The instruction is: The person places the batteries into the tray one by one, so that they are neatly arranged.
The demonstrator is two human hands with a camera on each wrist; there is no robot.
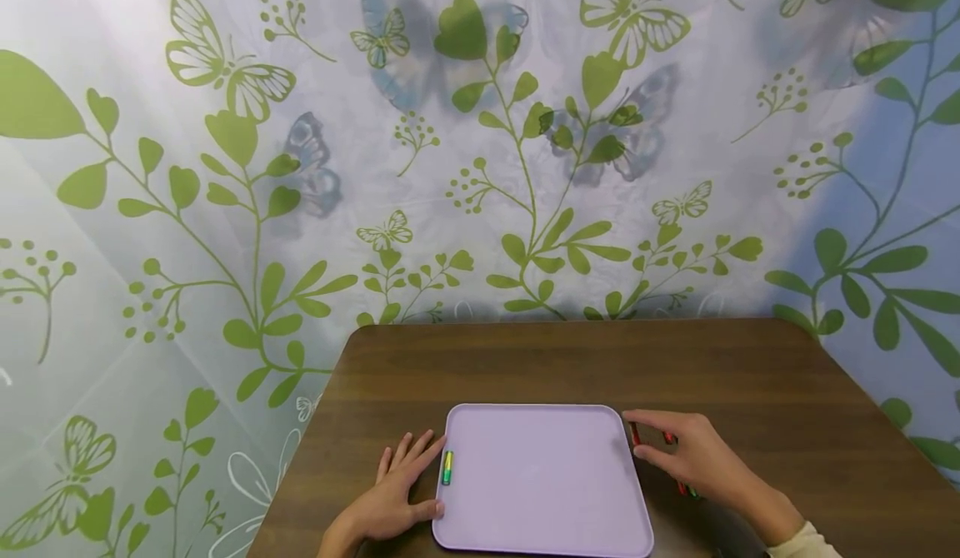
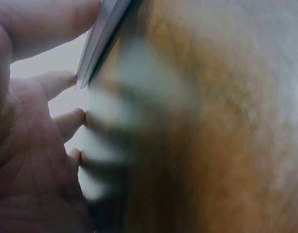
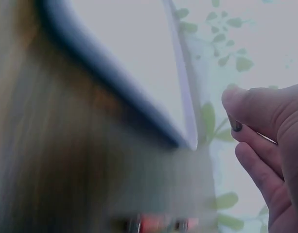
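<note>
A pale lilac tray (image 1: 540, 479) lies on the table, with a green and yellow battery (image 1: 447, 468) along its left rim. My left hand (image 1: 393, 491) rests beside that rim with its fingers spread, the index fingertip and thumb right at the edge. In the left wrist view, the straight fingers reach along the side of the tray (image 2: 102, 39). My right hand (image 1: 701, 458) pinches a red battery (image 1: 635, 434) between thumb and index finger, close to the tray's right rim. Its dark end (image 3: 236, 124) shows below the thumb in the right wrist view.
More batteries, a red one (image 1: 669, 438) and red and green ones (image 1: 692, 492), lie on the table by the right hand, partly hidden by it. Behind the brown wooden table (image 1: 570, 358) hangs a curtain (image 1: 465, 150) printed with leaves and butterflies.
</note>
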